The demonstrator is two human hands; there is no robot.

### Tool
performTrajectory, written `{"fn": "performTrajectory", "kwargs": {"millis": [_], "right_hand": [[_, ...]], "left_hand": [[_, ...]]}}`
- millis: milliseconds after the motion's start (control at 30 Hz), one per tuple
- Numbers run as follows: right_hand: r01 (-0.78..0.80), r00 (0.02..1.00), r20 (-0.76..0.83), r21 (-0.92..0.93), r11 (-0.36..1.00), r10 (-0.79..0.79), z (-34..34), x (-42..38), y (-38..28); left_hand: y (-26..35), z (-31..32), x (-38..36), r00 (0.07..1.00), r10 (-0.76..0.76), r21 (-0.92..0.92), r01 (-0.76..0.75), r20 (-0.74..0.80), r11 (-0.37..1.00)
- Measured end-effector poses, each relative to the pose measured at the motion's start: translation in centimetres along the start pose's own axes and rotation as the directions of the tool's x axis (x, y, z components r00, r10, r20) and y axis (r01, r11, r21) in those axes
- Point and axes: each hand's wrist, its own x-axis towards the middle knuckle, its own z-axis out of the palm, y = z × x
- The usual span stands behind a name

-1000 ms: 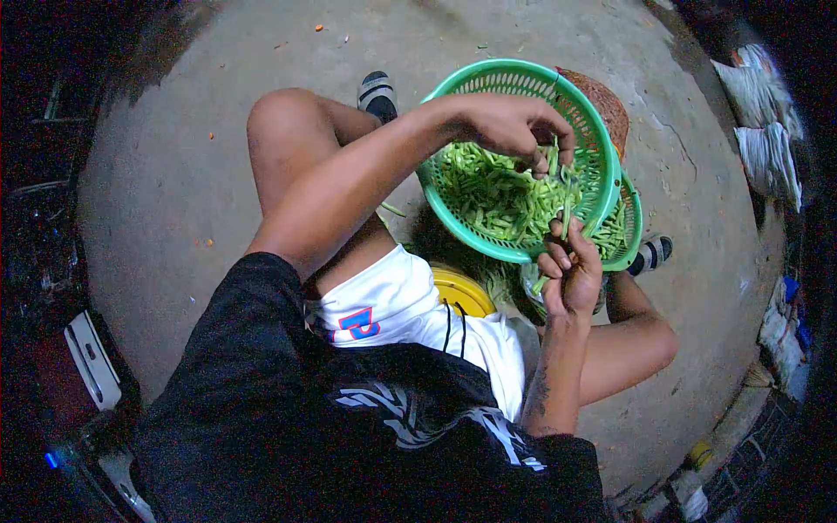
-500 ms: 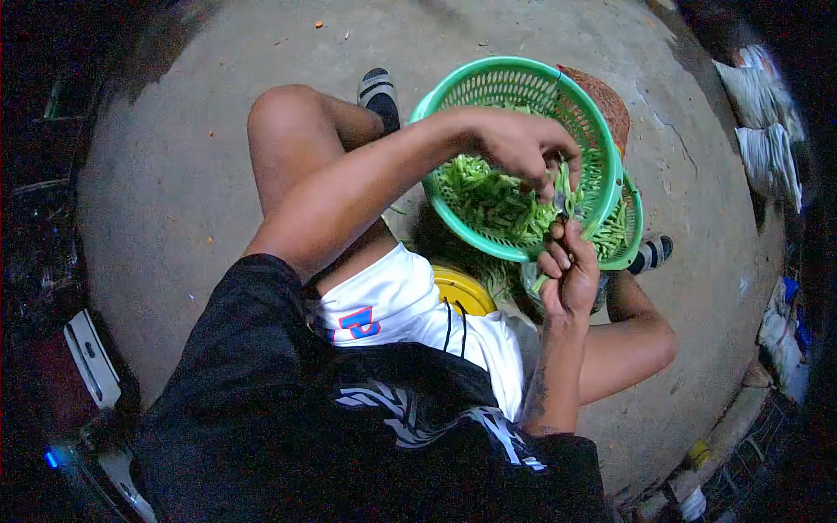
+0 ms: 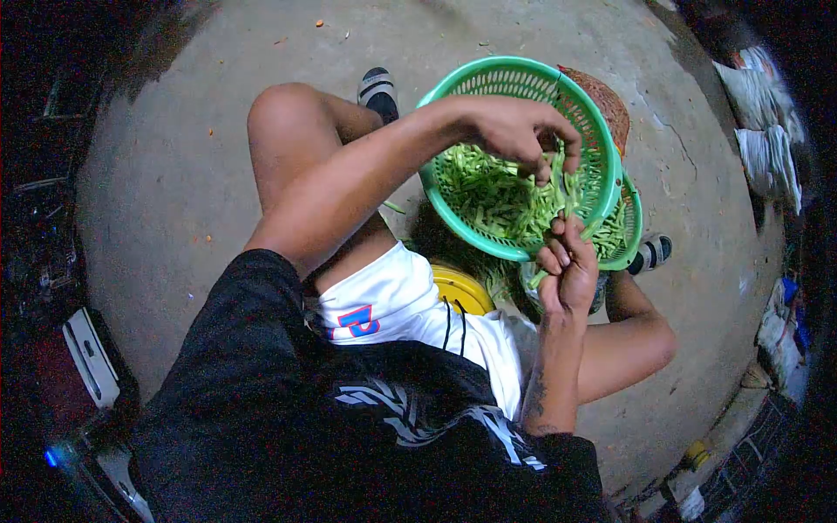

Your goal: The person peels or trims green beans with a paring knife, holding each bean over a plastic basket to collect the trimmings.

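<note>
My left hand (image 3: pixel 514 135) reaches across over a green plastic basket (image 3: pixel 471 242), its fingers curled in a pinch. At its fingertips is a small knife (image 3: pixel 568 181) with a thin dark blade; the handle is mostly hidden. Just below, my right hand (image 3: pixel 571 270) is closed on a green bean (image 3: pixel 538 278), whose end pokes out under the fingers. The bean's upper part meets the blade near the basket's right rim. Cut green bean pieces (image 3: pixel 488 196) fill the basket's lower side.
A second green basket (image 3: pixel 635 235) with more bean pieces sits partly under the first. Behind them stands a reddish-brown sack (image 3: pixel 606 96). Between my legs is a yellow round object (image 3: pixel 462 289). White sacks (image 3: pixel 767 161) lie along the right edge of the concrete floor (image 3: pixel 192 174).
The left hand has drawn slightly up and back from the right hand, and the blade has shifted a little. The right hand stays nearly in place, still holding the bean.
</note>
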Motion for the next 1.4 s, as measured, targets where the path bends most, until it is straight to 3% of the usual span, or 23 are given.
{"fn": "performTrajectory", "kwargs": {"millis": [133, 200, 333, 400, 467, 500, 600, 667, 700, 733, 800, 833, 867, 1000, 1100, 1233, 1333, 1367, 1400], "right_hand": [[-0.027, 1.000, 0.015, 0.032, 0.999, 0.026, -0.1, 0.1, 0.1], [0.018, 0.999, -0.036, 0.037, 0.999, -0.017, 0.0, 0.0, 0.4], [0.008, 0.997, -0.071, 0.017, 1.000, -0.007, 0.0, -0.2, 0.4], [0.022, 1.000, -0.009, -0.011, 1.000, -0.023, -0.1, 0.0, 0.2], [-0.003, 0.999, 0.032, 0.038, 0.999, 0.002, -0.6, 0.2, 0.0], [-0.035, 0.997, 0.069, 0.083, 0.996, 0.029, -0.8, 0.3, 0.0], [-0.042, 0.999, -0.028, 0.139, 0.989, 0.047, 3.6, -0.6, -0.9], [-0.041, 0.999, 0.028, 0.107, 0.993, 0.038, 2.6, -0.4, -0.6], [-0.001, 0.999, 0.039, -0.049, 0.999, 0.003, 2.3, -0.3, -0.4], [0.043, 0.998, 0.054, -0.203, 0.978, -0.033, 2.1, -0.2, -0.2], [0.038, 0.999, 0.018, -0.243, 0.969, -0.035, 1.8, 0.0, 0.2], [0.041, 0.999, 0.014, -0.330, 0.943, -0.039, 1.7, 0.1, 0.4], [0.042, 0.999, 0.012, -0.415, 0.909, -0.041, 1.5, 0.2, 0.6], [0.065, 0.998, 0.021, -0.418, 0.906, -0.063, 2.4, -0.3, 0.6], [0.014, 1.000, -0.012, -0.306, 0.952, -0.019, 2.2, -0.7, 0.0], [0.078, 0.997, 0.008, -0.387, 0.919, -0.081, 1.3, -0.4, 0.1], [0.063, 0.995, -0.038, -0.442, 0.895, -0.088, 1.8, -0.5, 0.0], [0.080, 0.994, -0.036, -0.447, 0.891, -0.107, 1.7, -0.6, -0.1], [0.097, 0.992, -0.033, -0.453, 0.886, -0.125, 1.6, -0.7, -0.2]], "left_hand": [[1.0, -0.2, -0.4, 0.997, -0.057, -0.077, 0.052, -0.054, 0.996], [1.7, 1.1, -0.4, 0.991, -0.131, -0.016, 0.131, 0.020, 0.991], [0.9, 1.5, 0.1, 0.998, -0.009, 0.020, 0.008, 0.057, 1.000], [1.3, 0.0, -0.4, 0.999, -0.041, 0.109, 0.040, 0.013, 0.993], [1.0, -0.8, -0.4, 0.995, -0.093, 0.009, 0.093, -0.034, 0.996], [0.3, -0.6, -0.5, 0.997, 0.026, 0.042, -0.023, -0.076, 0.999], [0.0, -0.5, -0.5, 0.996, 0.014, 0.071, -0.008, -0.089, 0.997], [0.0, -0.7, -0.7, 0.993, -0.057, 0.028, 0.060, -0.102, 0.998], [0.0, -0.8, -0.7, 0.986, -0.126, -0.012, 0.126, -0.109, 0.992], [0.0, -0.8, -0.6, 0.986, -0.126, -0.009, 0.126, -0.107, 0.992], [0.2, -0.4, -0.4, 0.995, -0.063, 0.089, 0.071, -0.081, 0.993], [0.4, 0.2, -0.3, 0.992, -0.117, -0.052, 0.115, -0.039, 0.992], [0.6, 0.5, 0.0, 0.992, -0.116, -0.052, 0.114, -0.039, 0.992], [0.2, 0.9, 0.3, 0.997, -0.062, 0.062, 0.060, 0.034, 0.996], [0.8, -0.8, -0.4, 0.995, -0.076, 0.059, 0.081, -0.070, 0.995], [0.6, 0.2, -0.5, 0.992, -0.063, 0.231, 0.087, -0.110, 0.969], [0.4, 0.2, -0.2, 0.985, -0.168, 0.065, 0.171, -0.038, 0.983], [-0.3, -0.6, 0.0, 0.992, -0.129, 0.016, 0.129, -0.004, 0.992], [-0.4, -1.3, -0.3, 0.996, -0.050, 0.220, 0.065, -0.076, 0.973]]}}
